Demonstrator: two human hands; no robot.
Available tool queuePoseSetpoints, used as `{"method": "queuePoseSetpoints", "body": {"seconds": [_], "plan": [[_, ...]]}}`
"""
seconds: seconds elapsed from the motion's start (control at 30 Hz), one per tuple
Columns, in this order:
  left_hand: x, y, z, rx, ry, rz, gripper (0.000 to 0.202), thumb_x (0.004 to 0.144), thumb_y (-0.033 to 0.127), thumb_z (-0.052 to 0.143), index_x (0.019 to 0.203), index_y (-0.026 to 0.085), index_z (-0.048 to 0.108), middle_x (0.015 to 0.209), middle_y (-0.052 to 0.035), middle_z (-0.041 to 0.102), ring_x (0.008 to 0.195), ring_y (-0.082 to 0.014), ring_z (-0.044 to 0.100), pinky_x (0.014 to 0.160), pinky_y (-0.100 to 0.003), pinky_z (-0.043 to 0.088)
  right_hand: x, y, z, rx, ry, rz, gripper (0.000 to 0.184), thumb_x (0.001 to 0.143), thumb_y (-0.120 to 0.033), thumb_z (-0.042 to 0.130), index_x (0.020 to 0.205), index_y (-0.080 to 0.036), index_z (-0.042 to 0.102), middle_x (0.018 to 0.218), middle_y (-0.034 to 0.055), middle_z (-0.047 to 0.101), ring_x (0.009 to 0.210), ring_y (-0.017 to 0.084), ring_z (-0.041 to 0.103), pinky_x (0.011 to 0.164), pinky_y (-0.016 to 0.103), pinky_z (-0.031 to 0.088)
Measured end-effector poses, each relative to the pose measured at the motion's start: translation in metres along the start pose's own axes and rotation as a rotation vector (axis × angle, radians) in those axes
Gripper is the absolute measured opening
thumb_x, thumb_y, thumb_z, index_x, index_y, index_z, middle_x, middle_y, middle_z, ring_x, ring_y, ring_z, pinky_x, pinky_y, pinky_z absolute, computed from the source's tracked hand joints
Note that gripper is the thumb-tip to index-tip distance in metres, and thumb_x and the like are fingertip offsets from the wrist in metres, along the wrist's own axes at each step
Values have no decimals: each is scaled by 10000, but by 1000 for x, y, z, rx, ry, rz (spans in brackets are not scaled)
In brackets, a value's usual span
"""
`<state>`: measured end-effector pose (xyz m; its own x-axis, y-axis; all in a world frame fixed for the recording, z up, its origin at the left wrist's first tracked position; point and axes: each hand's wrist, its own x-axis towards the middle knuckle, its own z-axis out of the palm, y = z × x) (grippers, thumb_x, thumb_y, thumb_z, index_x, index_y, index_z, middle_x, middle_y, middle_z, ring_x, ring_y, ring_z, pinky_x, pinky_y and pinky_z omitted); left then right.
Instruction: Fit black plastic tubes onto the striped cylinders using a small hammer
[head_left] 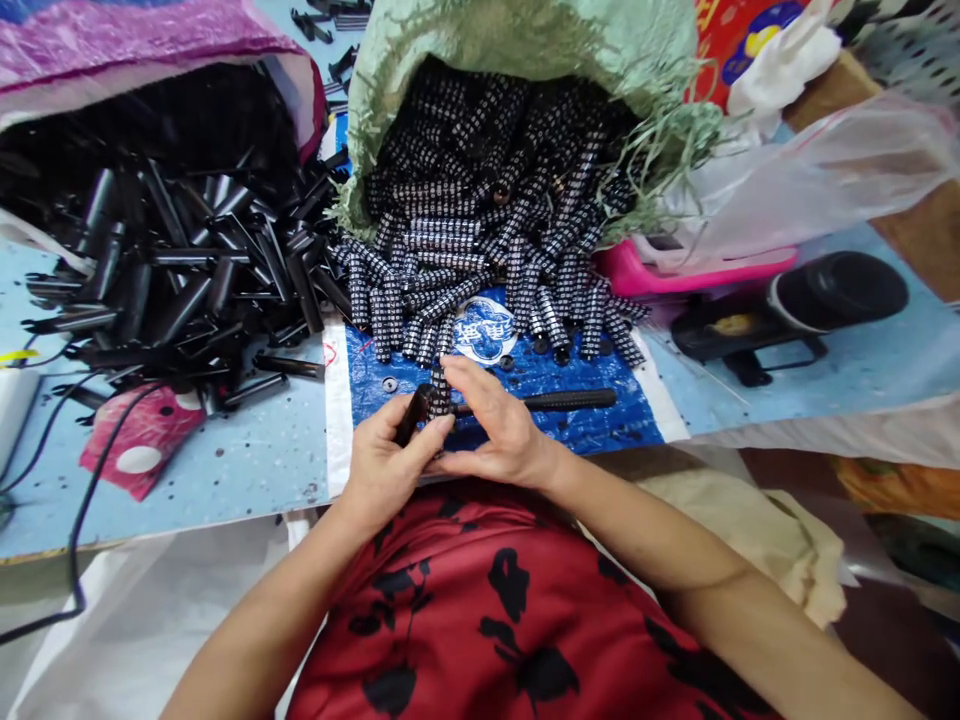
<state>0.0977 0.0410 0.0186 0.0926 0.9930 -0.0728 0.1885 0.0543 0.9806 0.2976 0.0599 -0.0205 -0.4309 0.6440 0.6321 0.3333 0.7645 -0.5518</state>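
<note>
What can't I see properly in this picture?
All in the head view:
- Black piece: partly covered by the left hand.
- Black rod: partly hidden behind the right hand.
- Purple bag: cut off by the top and left edges.
- Specks: too small to tell what they are.

Left grip (381,452) apparently holds a patterned cylinder (439,392).

The green sack (517,30) looks like rough, frayed woven plastic; the patterned cylinders (442,240) inside and below it have a shiny surface. Left of the sack, black parts (184,308) look like smooth, glossy plastic; right of it, a bag (817,185) is thin, sheer film.
</note>
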Motion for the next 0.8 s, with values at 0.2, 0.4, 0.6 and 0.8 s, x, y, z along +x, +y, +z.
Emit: {"method": "queuePoseSetpoints", "body": {"seconds": [0.2,0.4,0.6,0.8], "plan": [[-4,5,13,-69,149,7,526,1008,646,506,808,177,635,704,-5,592,636,-116,507,607,-236,437,7,-16,3,-138,78,-157,1076,862,-498,807,1672,-106,218,1539,251,508,1451,328,520,1148,478,536],[-6,-1,14,-260,86,-82,370,965,544,662,1055,205,778,1015,-38,747,930,-158,644,877,-258,522,4,-19,6,-229,110,-161,1036,877,-479,793,1659,-82,242,1490,263,551,1429,339,545,1106,493,571],[-1,0,-4,-625,-186,-432,434,777,487,868,1075,187,772,950,-78,775,806,-220,739,736,-332,608,4,-21,8,-240,87,-162,1024,878,-506,787,1637,-46,277,1436,284,582,1432,334,539,1125,491,542],[-2,-17,-23,-445,-113,-366,456,750,497,874,1065,207,717,885,-44,761,708,-196,728,700,-337,611,-14,-10,-15,-240,-81,11,989,884,-659,716,1613,-118,324,1476,238,579,1447,341,515,1186,540,444]]}}
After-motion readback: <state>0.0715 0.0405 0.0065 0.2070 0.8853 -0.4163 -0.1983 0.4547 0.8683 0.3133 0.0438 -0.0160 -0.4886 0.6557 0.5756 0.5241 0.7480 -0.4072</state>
